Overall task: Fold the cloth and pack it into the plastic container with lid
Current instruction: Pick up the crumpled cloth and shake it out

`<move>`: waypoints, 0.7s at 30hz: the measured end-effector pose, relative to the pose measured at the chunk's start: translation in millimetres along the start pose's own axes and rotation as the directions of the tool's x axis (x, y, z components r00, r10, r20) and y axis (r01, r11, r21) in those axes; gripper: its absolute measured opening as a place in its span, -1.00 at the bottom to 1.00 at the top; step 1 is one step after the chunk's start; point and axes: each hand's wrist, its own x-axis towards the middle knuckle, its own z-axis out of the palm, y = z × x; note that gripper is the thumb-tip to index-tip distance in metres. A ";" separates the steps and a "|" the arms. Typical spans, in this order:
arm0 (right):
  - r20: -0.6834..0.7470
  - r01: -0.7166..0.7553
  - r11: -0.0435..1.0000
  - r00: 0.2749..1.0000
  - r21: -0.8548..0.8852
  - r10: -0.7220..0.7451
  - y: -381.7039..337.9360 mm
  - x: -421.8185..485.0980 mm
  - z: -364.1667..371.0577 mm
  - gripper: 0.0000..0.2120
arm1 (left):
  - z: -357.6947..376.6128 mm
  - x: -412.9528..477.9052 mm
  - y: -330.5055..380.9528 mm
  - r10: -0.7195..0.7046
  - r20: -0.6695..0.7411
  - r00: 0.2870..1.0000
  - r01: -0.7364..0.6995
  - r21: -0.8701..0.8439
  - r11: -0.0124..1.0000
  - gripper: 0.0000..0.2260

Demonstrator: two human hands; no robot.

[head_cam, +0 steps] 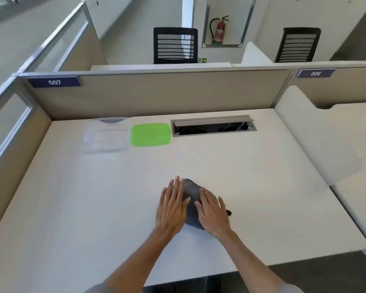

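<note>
A small dark grey cloth (pixel 191 194) lies folded on the white desk near its front middle. My left hand (pixel 172 205) rests flat on the cloth's left side, fingers spread. My right hand (pixel 212 212) presses flat on its right side and hides part of it. A dark corner of cloth pokes out past my right hand. At the back left of the desk stands the clear plastic container (pixel 106 135), open and with nothing in it. Its green lid (pixel 150 134) lies flat just to the right of it.
An open cable tray (pixel 212 125) is sunk into the desk at the back right. Beige partition walls (pixel 156 94) close the back and left sides. A translucent divider (pixel 317 144) stands on the right. Two black chairs sit beyond the partition.
</note>
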 end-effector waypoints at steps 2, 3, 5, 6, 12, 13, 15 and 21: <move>-0.069 -0.122 0.992 0.990 0.041 0.124 8.8 1.7 -5.2 -0.41 | 3.8 -3.2 2.8 -0.009 0.038 0.999 0.009 -0.013 1.000 -0.38; -0.105 -0.197 0.977 0.973 0.085 0.206 13.3 2.7 -6.0 -0.42 | 9.6 -5.7 3.9 -0.014 0.034 0.999 0.013 0.011 1.000 -0.38; -0.124 -0.324 0.930 0.930 0.175 0.347 18.4 6.4 -11.5 -0.47 | 18.5 -10.3 5.5 -0.021 0.020 1.000 0.021 0.005 1.000 -0.37; -0.104 -0.365 0.908 0.914 0.207 0.392 19.4 9.4 -13.2 -0.51 | 20.8 -12.1 6.0 -0.019 0.027 0.999 0.019 0.022 1.000 -0.37; -0.009 -0.437 0.782 0.871 0.445 0.492 19.1 21.3 -20.6 -0.70 | 22.5 -21.7 -0.2 -0.036 0.069 0.997 0.032 0.048 0.998 -0.37; -0.025 -0.414 0.769 0.874 0.487 0.486 17.1 22.6 -24.5 -0.79 | 18.9 -20.0 -0.4 -0.037 0.079 0.996 0.034 0.038 0.999 -0.37; -0.035 -0.334 0.752 0.903 0.569 0.428 11.2 24.7 -34.7 -0.95 | 8.3 -12.8 -0.2 -0.010 0.100 0.995 0.014 -0.040 0.999 -0.38; -0.114 0.096 0.748 0.993 0.657 -0.028 -15.1 20.9 -94.2 -0.88 | -71.7 34.2 11.8 0.201 0.075 0.977 -0.130 -0.543 0.830 -0.29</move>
